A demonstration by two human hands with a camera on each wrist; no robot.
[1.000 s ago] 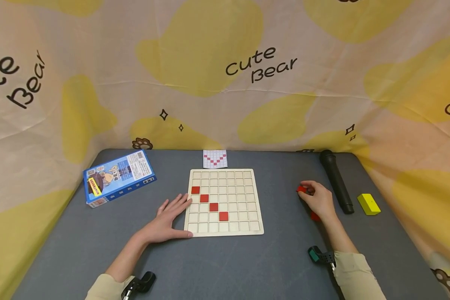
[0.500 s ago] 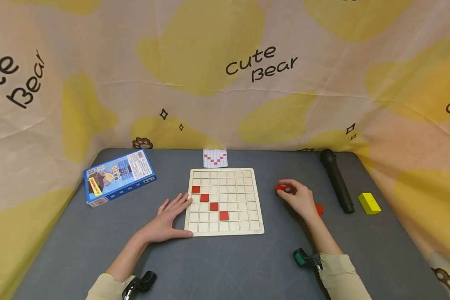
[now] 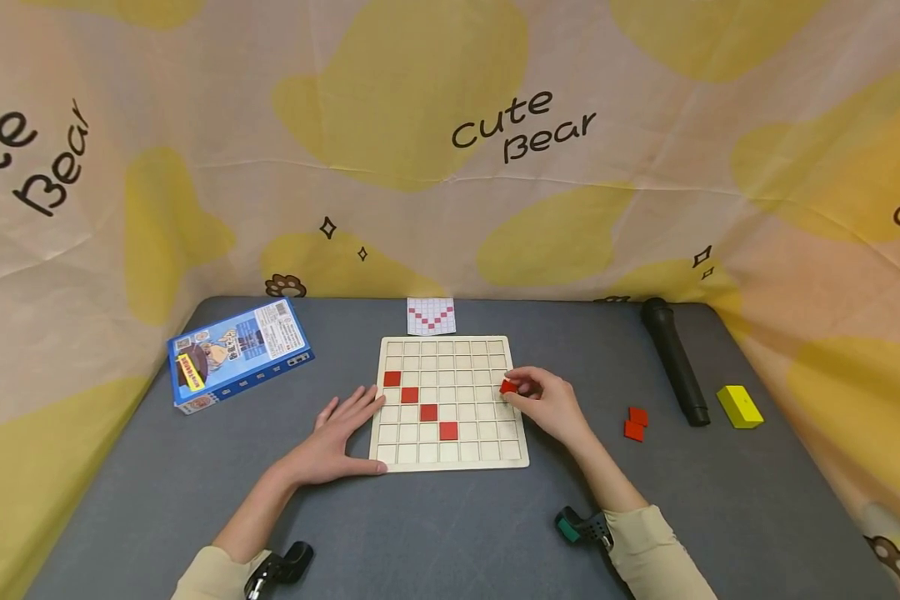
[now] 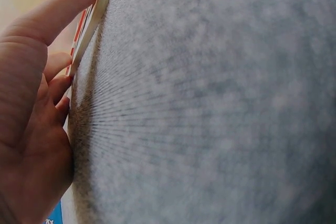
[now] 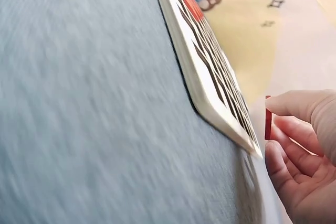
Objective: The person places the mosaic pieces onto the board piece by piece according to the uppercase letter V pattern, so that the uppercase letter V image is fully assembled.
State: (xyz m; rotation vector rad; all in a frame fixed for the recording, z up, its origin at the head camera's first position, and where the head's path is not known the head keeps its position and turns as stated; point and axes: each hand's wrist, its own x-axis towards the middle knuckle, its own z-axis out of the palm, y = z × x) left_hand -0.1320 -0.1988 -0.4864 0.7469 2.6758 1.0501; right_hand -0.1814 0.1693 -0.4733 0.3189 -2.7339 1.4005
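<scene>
A cream grid board point(image 3: 450, 467) lies mid-table, with several red square tiles point(image 3: 428, 412) set in its cells in a falling diagonal. My left hand point(image 3: 328, 446) rests at the board's left edge, fingers spread and thumb on the lower corner. My right hand point(image 3: 549, 403) pinches another red tile point(image 3: 508, 387) above the board's right edge; in the right wrist view that tile point(image 5: 268, 118) shows edge-on at the fingertips. Two loose red tiles point(image 3: 634, 430) lie on the table to the right of the board.
Behind the board is a small pattern card point(image 3: 431, 317) with a V of red squares. A blue box point(image 3: 240, 354) stands at the left. On the right lie a black microphone point(image 3: 675, 362) and a yellow block point(image 3: 739, 407).
My right hand has carried the pinched red tile leftward from the right side of the table to the board's right edge, uncovering the loose tiles. My left hand stays in place.
</scene>
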